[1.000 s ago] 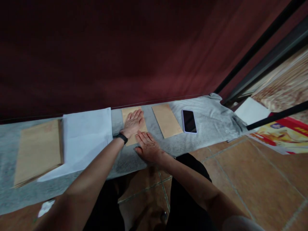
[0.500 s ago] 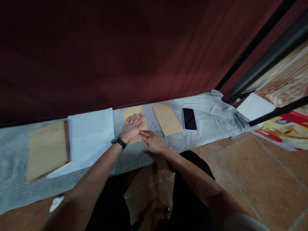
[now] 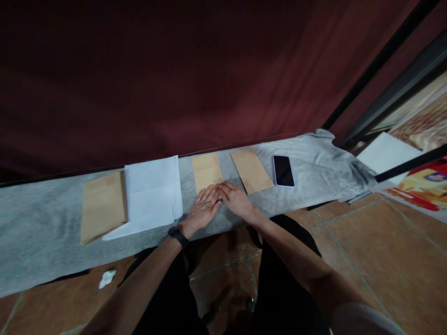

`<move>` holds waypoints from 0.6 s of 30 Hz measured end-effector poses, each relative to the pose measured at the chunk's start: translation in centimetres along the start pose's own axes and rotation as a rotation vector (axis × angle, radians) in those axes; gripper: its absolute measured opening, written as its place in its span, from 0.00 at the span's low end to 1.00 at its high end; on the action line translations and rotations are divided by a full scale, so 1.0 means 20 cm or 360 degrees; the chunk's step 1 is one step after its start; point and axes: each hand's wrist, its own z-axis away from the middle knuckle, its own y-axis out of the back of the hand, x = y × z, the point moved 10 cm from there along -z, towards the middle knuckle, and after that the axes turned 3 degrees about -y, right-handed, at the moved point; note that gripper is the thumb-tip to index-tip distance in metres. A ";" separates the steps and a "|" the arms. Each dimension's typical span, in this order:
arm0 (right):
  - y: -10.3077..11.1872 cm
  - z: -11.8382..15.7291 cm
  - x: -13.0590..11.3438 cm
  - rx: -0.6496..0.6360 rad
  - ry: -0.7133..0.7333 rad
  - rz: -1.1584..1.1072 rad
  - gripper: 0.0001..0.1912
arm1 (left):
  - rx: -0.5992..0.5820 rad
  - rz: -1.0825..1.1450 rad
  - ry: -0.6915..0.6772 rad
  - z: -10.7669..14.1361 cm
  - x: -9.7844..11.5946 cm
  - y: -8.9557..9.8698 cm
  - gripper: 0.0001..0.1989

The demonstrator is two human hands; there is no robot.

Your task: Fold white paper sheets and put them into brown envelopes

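A tan paper envelope lies flat on the grey cloth in front of me. My left hand, with a dark watch at the wrist, rests palm down over the envelope's near edge, fingers stretched out. Beside it, fingertips touching or nearly so, my right hand lies flat at the envelope's near right corner. Neither hand grips anything. To the right is a second tan envelope. On the left are a stack of white paper and a pile of tan envelopes.
A phone lies right of the second envelope. The grey cloth covers a long narrow surface against a dark red wall. Black bars stand at the right. A crumpled white scrap lies on the tiled floor.
Both hands have slid toward me along the envelope, from its middle to its near edge, uncovering more of it. The view has shifted, so things on the cloth appear further right.
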 end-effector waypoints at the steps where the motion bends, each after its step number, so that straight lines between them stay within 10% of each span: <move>1: -0.02 0.02 -0.03 0.0000 0.0062 0.0007 0.22 | 0.0025 -0.0008 -0.0012 0.03 0.02 0.00 0.30; 18: -0.12 0.24 -0.02 0.0085 0.0193 0.0426 0.34 | 0.0351 -0.0058 0.0107 0.26 0.07 0.11 0.33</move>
